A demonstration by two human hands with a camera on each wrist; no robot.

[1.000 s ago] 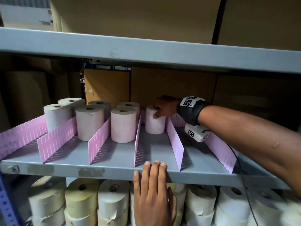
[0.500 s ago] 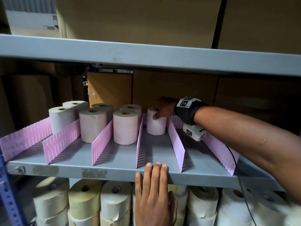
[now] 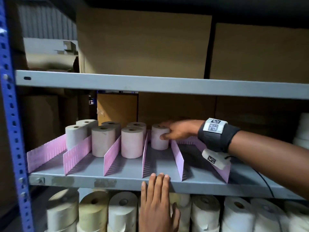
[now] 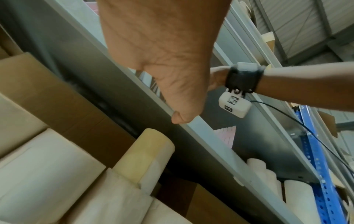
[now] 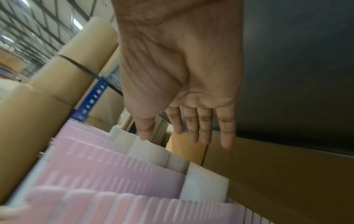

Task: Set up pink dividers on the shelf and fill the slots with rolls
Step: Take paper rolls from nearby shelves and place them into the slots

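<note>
Several pink dividers stand upright across the grey shelf, front to back. The three left slots each hold two upright rolls. A single pale pink roll stands at the back of the fourth slot. My right hand reaches in from the right and touches that roll's right side with its thumb; in the right wrist view the right hand shows straight, spread fingers holding nothing. My left hand lies flat against the shelf's front edge, and the left hand covers that edge in the left wrist view.
The shelf below is packed with large cream paper rolls. Cardboard boxes fill the shelf above and the back wall. A blue perforated upright bounds the left side. A black cable hangs from my right wrist.
My right hand has slid off the roll's top to its right side and its fingers have straightened. The left hand stays on the shelf edge. The view has tilted upward.
</note>
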